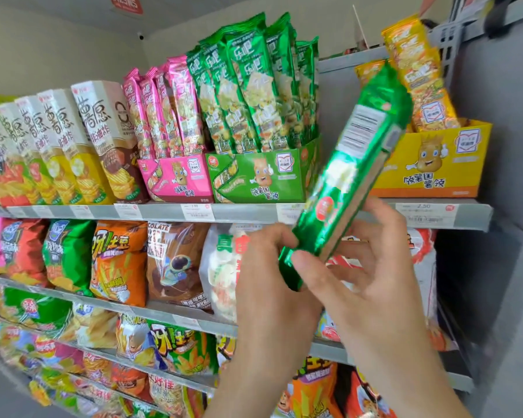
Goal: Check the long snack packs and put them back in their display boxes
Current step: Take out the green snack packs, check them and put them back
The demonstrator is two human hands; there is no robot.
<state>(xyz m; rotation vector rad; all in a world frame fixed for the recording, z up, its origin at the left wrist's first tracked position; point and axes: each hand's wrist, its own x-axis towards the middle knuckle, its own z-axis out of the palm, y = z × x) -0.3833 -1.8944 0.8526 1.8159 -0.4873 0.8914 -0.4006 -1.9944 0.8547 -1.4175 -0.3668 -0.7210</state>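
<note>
Both hands hold 1 green snack pack (354, 164) in the air in front of the top shelf (163, 211), between the green display box (257, 173) and the yellow display box (435, 164). Left hand (266, 267) curls its fingers round the pack's bottom left edge. Right hand (372, 267) pinches the same lower end, thumb across the near face, fingers behind. Neither hand is free.

Pack tilts up and to the right, back panel toward the camera: white barcode/text label near the top, round red mark lower down. Probably held this way to read the back print, so this looks like the check step, with the return not yet done. Gripping only the bottom end leaves the label uncovered.

Pack is glossy foil film with strong glare, long, narrow and flattish, with a seam down the back. It looks light and crinkly, and the contents are probably brittle, so a light squeeze suits.

Boxes are printed cardboard with the fronts cut low, so packs stand upright and show their faces. Green packs (254, 86) stand tight in the green box, leaning a bit. Pink packs (160, 113) stand in the pink display box (175, 179), yellow packs (417, 73) in the yellow one. By colour, the held pack belongs in the green box, to its left. Soft pillow bags (118, 260) fill the lower shelves.
</note>
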